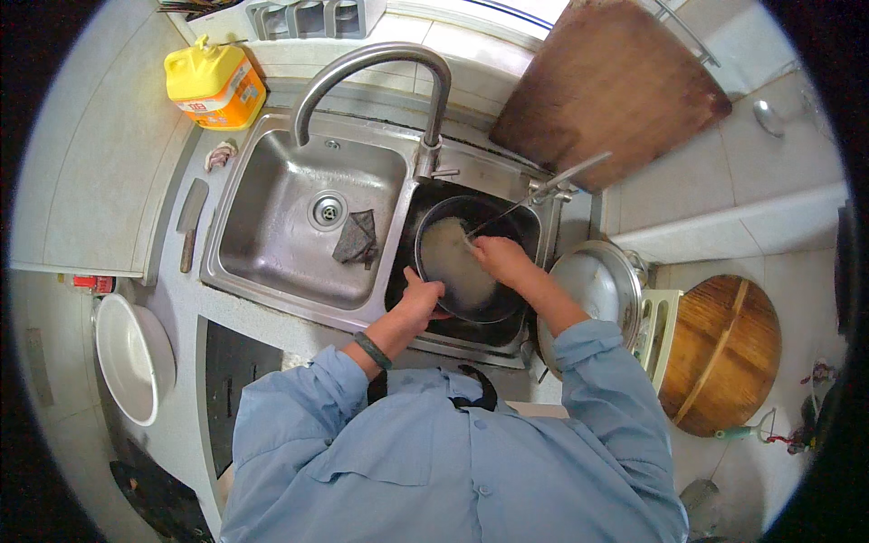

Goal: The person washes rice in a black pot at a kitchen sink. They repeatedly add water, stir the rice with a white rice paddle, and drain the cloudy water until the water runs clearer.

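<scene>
A round dark pot (468, 317) with cloudy liquid inside sits tilted in the right, dark-lined sink basin. My left hand (422, 298) grips its near left rim, thumb up and fingers partly hidden below. Inside the pot, my right hand (499, 259) is closed on a thin metal utensil (567, 175), whose long handle rises to the upper right; its lower end is unclear. The curved steel faucet (380, 51) points over the left basin (271, 203), where a wet grey cloth (357, 239) lies beside the drain (328, 210).
A cleaver (193, 207) and a small crumpled item (220, 156) lie left of the sink, near a yellow jug (217, 88). A white basin (132, 360) stands lower left. A large metal lid or pan (590, 285) is by my right forearm; a wooden cutting board (611, 88) leans behind.
</scene>
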`<state>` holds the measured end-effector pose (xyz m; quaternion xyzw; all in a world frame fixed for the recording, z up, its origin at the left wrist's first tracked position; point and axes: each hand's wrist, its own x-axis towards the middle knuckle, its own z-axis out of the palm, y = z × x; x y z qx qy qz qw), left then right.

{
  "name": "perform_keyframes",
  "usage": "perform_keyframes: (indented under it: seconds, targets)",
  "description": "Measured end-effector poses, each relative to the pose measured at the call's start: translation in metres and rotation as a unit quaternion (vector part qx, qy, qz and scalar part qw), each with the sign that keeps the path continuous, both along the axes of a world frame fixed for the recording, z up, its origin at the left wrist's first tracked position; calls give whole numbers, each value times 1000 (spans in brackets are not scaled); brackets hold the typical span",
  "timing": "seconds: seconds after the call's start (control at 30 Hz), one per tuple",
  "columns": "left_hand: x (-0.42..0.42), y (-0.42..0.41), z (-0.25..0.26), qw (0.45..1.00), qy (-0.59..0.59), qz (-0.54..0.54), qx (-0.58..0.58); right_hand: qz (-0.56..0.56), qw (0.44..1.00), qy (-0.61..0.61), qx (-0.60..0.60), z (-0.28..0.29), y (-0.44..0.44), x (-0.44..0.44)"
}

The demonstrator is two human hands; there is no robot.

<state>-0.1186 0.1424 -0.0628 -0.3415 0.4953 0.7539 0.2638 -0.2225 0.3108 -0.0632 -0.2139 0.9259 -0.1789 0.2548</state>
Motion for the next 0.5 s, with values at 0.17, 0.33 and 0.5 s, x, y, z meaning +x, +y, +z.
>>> perform_keyframes:
  seconds: [0.17, 0.33, 0.5]
  targets:
    - [2, -9, -5, 1000, 3, 16, 22, 35, 972, -209, -101, 22, 5, 33]
    - [-5, -12, 9, 1000, 6, -7, -22, 157, 986, 32, 55, 56, 36, 33]
    - [-8, -10, -4, 999, 10, -29, -38, 102, 969, 175, 143, 47, 33, -4]
